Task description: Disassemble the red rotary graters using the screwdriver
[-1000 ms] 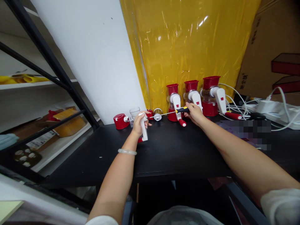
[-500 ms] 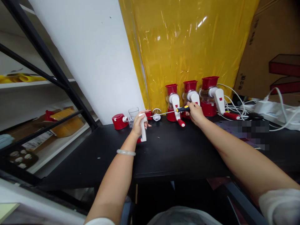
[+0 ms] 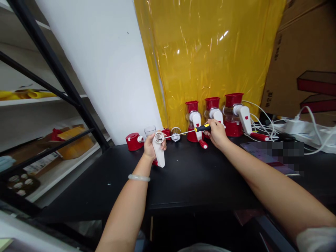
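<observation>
My left hand point(image 3: 150, 147) is closed around a white crank handle point(image 3: 159, 155), its round socket turned toward me. A bit of the crank's red grip shows below my fingers. My right hand point(image 3: 217, 133) grips a screwdriver point(image 3: 202, 128) by its black and yellow handle. The long shaft runs leftward, and its tip is at the socket of the crank; whether it touches a screw inside is too small to tell. Behind the hands are a red base point(image 3: 134, 141), a clear plastic part point(image 3: 149, 131) and a white part with a metal coil or drum point(image 3: 175, 134).
Three red and white rotary graters, point(image 3: 193, 120) among them, stand along the back of the black table point(image 3: 189, 182). White cables and a power strip point(image 3: 315, 131) lie at right, near a flat dark device point(image 3: 262, 154). A metal shelf frame point(image 3: 60, 75) rises at left.
My left hand has turned the crank so its socket now faces me. The screwdriver tip has moved slightly down and left into the socket area, and the view has shifted a little.
</observation>
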{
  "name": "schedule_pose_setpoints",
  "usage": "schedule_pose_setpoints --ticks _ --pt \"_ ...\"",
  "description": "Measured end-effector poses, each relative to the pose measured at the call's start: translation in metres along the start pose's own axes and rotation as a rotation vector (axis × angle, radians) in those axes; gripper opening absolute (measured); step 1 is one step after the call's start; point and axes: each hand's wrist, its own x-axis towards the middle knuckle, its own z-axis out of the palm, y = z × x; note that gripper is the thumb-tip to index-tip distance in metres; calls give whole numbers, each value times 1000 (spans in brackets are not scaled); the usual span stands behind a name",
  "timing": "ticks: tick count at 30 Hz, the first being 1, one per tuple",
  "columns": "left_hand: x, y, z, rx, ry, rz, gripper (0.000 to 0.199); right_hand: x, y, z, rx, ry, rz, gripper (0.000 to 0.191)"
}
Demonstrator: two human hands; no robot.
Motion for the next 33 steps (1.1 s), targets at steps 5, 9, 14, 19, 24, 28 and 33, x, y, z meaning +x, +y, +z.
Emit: schedule_pose_setpoints --ticks 5,9,14,19,24,28,33 --pt "-1 1 0 -14 -32 -25 45 -5 -3 3 -49 -16 -71 33" --pt "-1 0 -1 -11 -36 -30 46 -7 -4 4 -85 -11 -81 35" --pt "-1 -1 -5 3 6 21 44 -8 -7 5 -121 25 -92 31" --pt "-1 -1 -5 59 73 103 44 -10 -11 6 -119 37 -109 33" --pt "2 -3 -4 133 162 271 41 -12 -13 7 -128 49 -104 34" --pt "4 -7 -4 249 232 422 36 -9 -10 4 -137 51 -112 33" --pt "2 -14 -2 406 315 629 38 -5 -5 0 -146 51 -107 31"
